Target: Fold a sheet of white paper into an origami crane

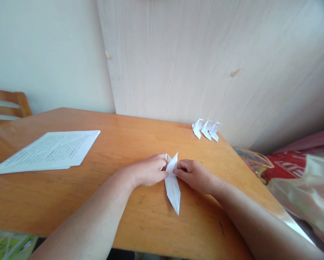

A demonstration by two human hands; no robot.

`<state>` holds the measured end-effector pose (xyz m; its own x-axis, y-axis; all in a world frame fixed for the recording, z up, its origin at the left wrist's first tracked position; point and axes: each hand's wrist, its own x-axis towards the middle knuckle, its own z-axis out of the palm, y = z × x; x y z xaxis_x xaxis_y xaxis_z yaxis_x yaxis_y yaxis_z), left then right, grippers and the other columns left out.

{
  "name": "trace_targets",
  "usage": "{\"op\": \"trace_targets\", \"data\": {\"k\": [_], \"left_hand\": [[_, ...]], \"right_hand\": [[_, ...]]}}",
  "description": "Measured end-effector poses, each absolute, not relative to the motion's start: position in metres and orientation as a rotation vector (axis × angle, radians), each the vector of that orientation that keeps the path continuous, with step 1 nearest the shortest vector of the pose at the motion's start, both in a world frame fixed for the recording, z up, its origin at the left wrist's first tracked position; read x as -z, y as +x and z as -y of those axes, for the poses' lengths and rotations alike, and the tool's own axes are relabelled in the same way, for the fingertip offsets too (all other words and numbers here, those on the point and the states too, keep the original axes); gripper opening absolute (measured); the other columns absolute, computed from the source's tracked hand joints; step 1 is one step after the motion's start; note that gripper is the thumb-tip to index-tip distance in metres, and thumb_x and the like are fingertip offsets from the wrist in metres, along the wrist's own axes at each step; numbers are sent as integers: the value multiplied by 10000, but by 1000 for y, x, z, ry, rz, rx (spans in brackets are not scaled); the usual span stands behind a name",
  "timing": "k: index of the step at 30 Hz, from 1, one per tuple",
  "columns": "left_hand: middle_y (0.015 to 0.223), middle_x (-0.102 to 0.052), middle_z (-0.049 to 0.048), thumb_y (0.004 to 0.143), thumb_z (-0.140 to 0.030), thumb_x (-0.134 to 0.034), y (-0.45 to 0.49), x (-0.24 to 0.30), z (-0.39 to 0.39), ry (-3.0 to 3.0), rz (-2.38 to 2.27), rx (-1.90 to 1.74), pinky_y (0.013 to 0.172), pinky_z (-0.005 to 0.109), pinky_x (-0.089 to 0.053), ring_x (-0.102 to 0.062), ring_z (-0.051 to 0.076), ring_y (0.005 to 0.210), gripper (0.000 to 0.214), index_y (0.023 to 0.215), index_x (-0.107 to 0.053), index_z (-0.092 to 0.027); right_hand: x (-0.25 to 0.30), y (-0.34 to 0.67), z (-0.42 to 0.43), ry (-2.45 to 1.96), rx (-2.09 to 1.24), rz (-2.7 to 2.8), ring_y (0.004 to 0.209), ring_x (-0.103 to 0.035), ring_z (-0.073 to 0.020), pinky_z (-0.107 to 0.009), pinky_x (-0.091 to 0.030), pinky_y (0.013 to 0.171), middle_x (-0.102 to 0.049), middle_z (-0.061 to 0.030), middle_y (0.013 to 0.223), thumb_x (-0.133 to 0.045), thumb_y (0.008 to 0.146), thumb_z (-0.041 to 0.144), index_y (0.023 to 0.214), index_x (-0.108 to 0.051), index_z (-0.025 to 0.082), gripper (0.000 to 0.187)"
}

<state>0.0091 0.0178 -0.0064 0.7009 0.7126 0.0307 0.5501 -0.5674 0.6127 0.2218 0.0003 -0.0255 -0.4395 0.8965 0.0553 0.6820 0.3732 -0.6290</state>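
A partly folded white paper piece (173, 191), long and pointed at both ends, is held between my two hands just above the wooden table. My left hand (153, 169) pinches its left edge near the middle, thumb toward me. From the other side, my right hand (195, 174) grips the right edge with thumb and curled fingers. Crease lines run along the near half of the paper. Some fingertips are hidden behind it. Toward the far right corner stand three small folded paper figures (206, 130), close together in a row.
On the left of the wooden table (140, 137) lies a stack of printed sheets (56, 150). A pale wood-grain panel (164, 61) rises behind the table. Beyond the right edge are plastic bags (311, 187) and a red bag (285, 164). A wooden chair (7, 103) stands at far left.
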Motion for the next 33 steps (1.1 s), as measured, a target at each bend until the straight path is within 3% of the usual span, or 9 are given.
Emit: {"op": "trace_targets", "data": {"k": [8, 14, 26, 33], "left_hand": [[1044, -598, 42, 833, -189, -525, 9, 8, -19, 2410, -1046, -349, 927, 297, -466, -569, 198, 1007, 130, 905, -633, -201], [959, -580, 29, 870, -276, -518, 8, 8, -21, 2387, -1100, -350, 812, 303, -471, -567, 193, 911, 99, 858, -588, -207], [1008, -541, 32, 846, -251, -501, 8, 8, -21, 2359, -1115, -391, 873, 302, -457, -552, 186, 949, 75, 848, -564, -210], [963, -543, 21, 799, -240, -518, 8, 10, -22, 2329, -1200, -394, 768, 295, -461, -559, 183, 876, 63, 856, -521, -213]], "right_hand": [[21, 215, 0, -1478, -692, 2240, 591, -479, -120, -254, -318, 533, -571, 29, 654, -524, 885, 254, 693, -536, 196, 201], [18, 214, -1, -1498, -686, 2247, 587, -488, -124, -258, -309, 525, -580, 22, 648, -525, 886, 268, 678, -526, 202, 218], [19, 216, -1, -1533, -667, 2252, 614, -507, -126, -260, -305, 538, -600, 15, 685, -537, 903, 319, 737, -567, 195, 210], [19, 214, 0, -1563, -645, 2241, 609, -500, -124, -257, -294, 531, -602, 12, 684, -550, 897, 316, 727, -571, 193, 210]]}}
